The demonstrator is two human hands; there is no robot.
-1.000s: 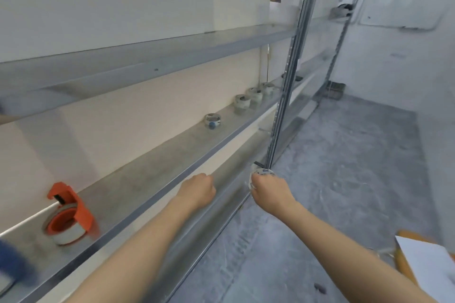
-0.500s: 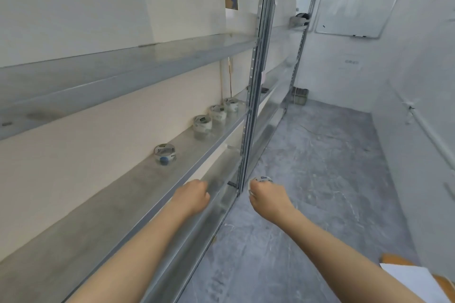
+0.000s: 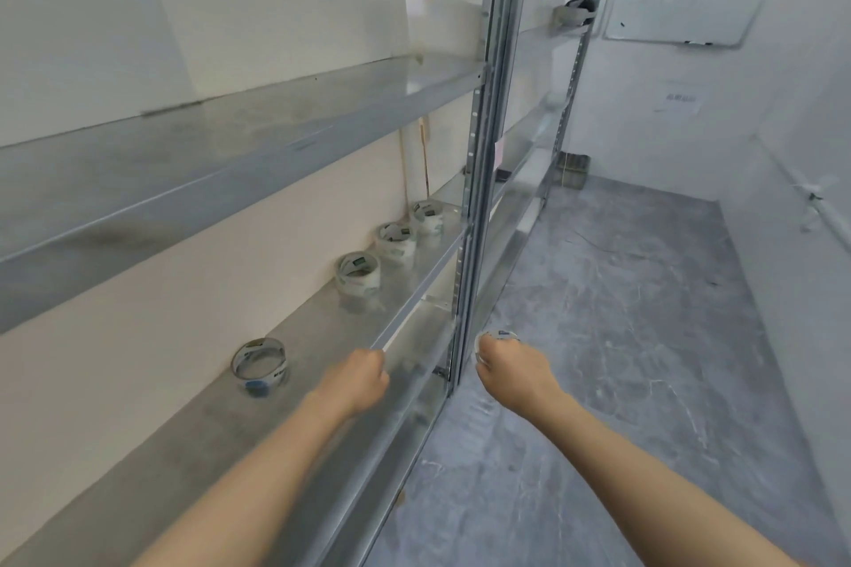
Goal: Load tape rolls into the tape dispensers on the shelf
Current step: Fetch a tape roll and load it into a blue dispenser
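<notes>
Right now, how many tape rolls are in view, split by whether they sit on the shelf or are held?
Tape rolls on the shelf: 4
Tape roll held in the right hand: 1
Total: 5

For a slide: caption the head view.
Right hand grips a tape roll, left hand fisted, beside a shelf holding four rolls.
</notes>
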